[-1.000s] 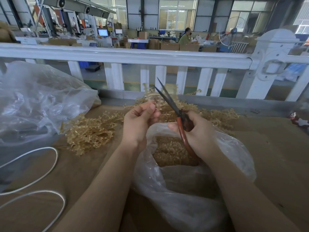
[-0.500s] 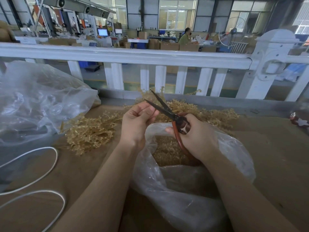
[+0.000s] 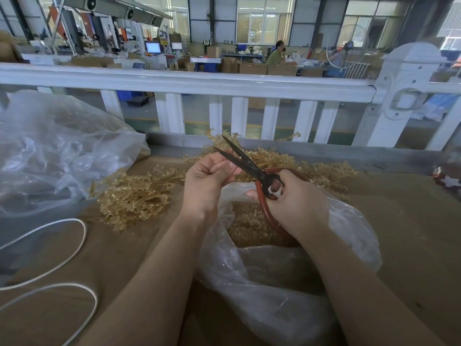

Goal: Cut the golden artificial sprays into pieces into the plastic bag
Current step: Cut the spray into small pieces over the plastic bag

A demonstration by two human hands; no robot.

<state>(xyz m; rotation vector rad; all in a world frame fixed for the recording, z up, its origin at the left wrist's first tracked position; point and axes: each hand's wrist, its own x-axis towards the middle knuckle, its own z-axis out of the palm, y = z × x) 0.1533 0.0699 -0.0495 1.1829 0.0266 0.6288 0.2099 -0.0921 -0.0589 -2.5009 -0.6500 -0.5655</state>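
Observation:
My left hand [image 3: 207, 178] is curled and pinches a thin golden spray stem right at the blades; the stem itself is barely visible. My right hand [image 3: 296, 206] grips the red handles of dark-bladed scissors [image 3: 243, 158], whose blades stand apart and point up-left beside my left fingers. Both hands hover over the open mouth of a clear plastic bag [image 3: 349, 236] that holds cut golden pieces [image 3: 249, 223]. Uncut golden sprays [image 3: 134, 196] lie heaped on the brown table to the left and behind the hands.
A large crumpled plastic bag [image 3: 50, 156] fills the left side. A white cord [image 3: 74, 248] loops across the near-left table. A white railing [image 3: 224, 86] runs along the far edge. A small red-and-white ornament [image 3: 446, 179] sits at the right.
The scissors dropped from pointing upward to lying lower across my left fingers, with the blades still apart. My left hand shifted slightly. Bag and heap stayed put.

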